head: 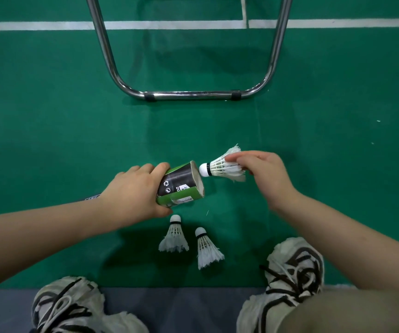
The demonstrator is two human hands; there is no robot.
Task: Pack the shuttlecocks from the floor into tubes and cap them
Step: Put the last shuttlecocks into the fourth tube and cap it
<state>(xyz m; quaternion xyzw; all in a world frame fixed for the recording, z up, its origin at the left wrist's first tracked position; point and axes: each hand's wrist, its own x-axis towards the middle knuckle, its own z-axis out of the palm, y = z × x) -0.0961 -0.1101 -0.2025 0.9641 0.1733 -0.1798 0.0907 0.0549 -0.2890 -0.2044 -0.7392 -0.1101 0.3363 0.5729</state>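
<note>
A green floor (49, 116) fills the view, with a chrome frame (188, 94) far and two shoes (294, 272) near. The left grip (132, 191) curls round a tube (181, 186) whose open mouth faces right. The right grip (263, 173) pinches a shuttlecock (218, 167), its cork just at the mouth. Two more shuttlecocks (174, 236) lie near, below the tube.
</note>
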